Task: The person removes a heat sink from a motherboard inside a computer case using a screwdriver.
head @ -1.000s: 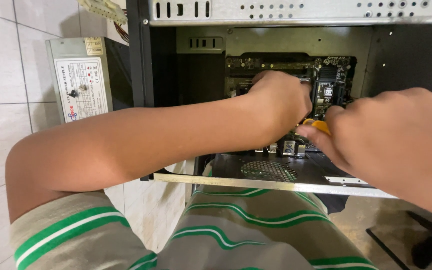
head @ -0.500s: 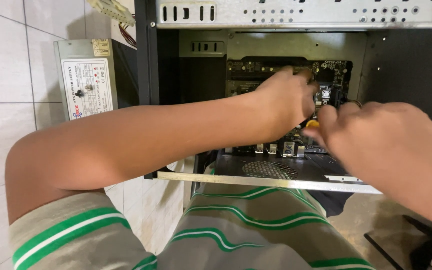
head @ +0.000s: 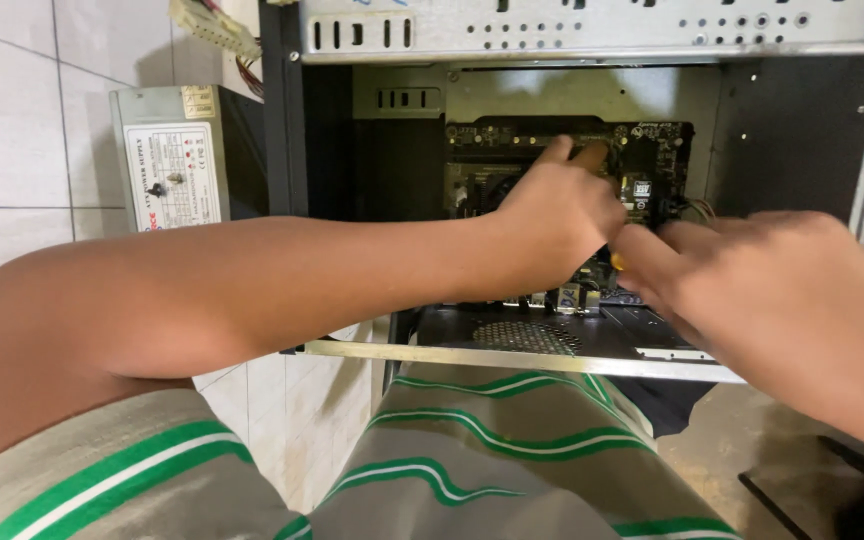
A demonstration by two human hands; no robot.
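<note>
Inside the open computer case [head: 592, 40], both hands over the motherboard [head: 652, 160]: left hand [head: 557, 225] curled, right hand [head: 752, 270] gripping a yellow-handled tool [head: 617, 262].

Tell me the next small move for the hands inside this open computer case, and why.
Probably steady the yellow-handled tool upright before turning. The right hand wraps its handle, only a sliver showing, while the left hand rests on the motherboard beside it. The tip is hidden behind both hands, so its seating cannot be judged.
</note>
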